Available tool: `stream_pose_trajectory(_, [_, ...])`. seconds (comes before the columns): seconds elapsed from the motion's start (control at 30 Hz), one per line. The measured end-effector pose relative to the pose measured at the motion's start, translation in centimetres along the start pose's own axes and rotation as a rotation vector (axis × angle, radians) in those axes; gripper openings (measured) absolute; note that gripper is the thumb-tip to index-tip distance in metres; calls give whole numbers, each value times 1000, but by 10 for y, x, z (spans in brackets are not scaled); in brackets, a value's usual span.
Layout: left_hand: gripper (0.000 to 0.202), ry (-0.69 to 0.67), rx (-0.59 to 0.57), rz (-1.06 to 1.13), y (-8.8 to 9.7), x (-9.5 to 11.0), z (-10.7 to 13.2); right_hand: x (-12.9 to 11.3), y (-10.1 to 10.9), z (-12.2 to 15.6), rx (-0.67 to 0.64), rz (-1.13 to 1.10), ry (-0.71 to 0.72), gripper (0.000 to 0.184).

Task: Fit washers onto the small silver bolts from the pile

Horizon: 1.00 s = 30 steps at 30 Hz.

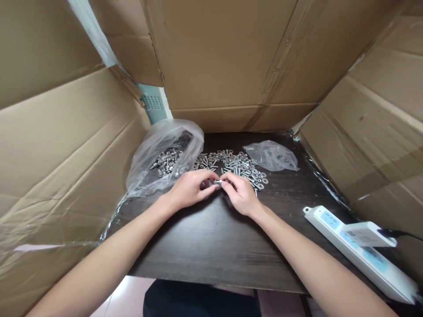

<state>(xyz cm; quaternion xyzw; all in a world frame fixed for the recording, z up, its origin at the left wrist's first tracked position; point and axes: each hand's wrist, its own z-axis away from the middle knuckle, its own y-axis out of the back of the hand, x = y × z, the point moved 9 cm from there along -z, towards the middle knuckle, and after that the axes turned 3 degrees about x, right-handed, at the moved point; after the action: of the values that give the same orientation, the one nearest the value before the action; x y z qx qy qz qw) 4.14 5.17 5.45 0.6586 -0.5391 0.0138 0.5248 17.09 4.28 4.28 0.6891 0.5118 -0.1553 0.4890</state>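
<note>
Cardboard walls (231, 57) enclose a dark wooden table (205, 237).
Left hand (191, 188) and right hand (240, 193) pinch one small silver bolt (217, 181) between fingertips, beside loose silver hardware (239, 166).

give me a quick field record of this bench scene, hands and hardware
left hand: left hand pinches one end of a small bolt
right hand: right hand grips the bolt's other end
loose pile: bolts, nuts and washers just beyond the hands
left bag: open plastic bag holding more bolts
right bag: small crumpled plastic bag
surface: dark wooden table
surround: cardboard walls
near right: white power strip with an adapter plugged in
</note>
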Motion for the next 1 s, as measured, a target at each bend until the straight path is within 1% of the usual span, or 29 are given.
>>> stream_pose_trajectory(0.23, [13,-8,6,-11,1,2,0,3,-3,2,-5,18,-2,18])
stream_pose_trajectory(0.43, [13,-5,9,-6,0,3,1,4,-7,2,-23,-16,-4,17])
stream_pose_trajectory(1.0, [11,1,6,26,0,2,0,2,-5,2,-18,-26,-17,14])
